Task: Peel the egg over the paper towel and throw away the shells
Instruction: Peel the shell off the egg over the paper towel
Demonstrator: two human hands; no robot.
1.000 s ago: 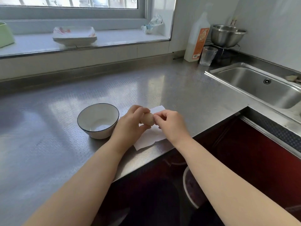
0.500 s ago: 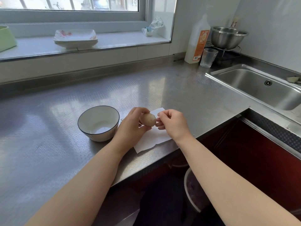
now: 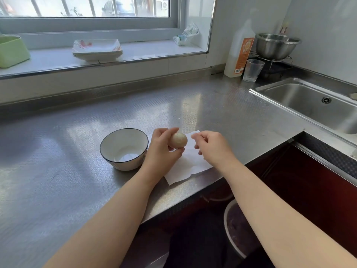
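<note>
A light brown egg with a cracked shell is held between the thumb and fingers of my left hand, just above a white paper towel lying at the counter's front edge. My right hand hovers a little to the right of the egg, above the towel, apart from the shell. Its fingers are curled with the tips pinched together. Whether a bit of shell sits between them is too small to tell.
An empty white bowl with a dark rim stands just left of my left hand. A sink lies at the right, with a glass, a bottle and a steel bowl behind it. A bin stands on the floor below the counter.
My right hand has drawn away from the egg to the right. The left hand has kept hold of the egg over the towel.
</note>
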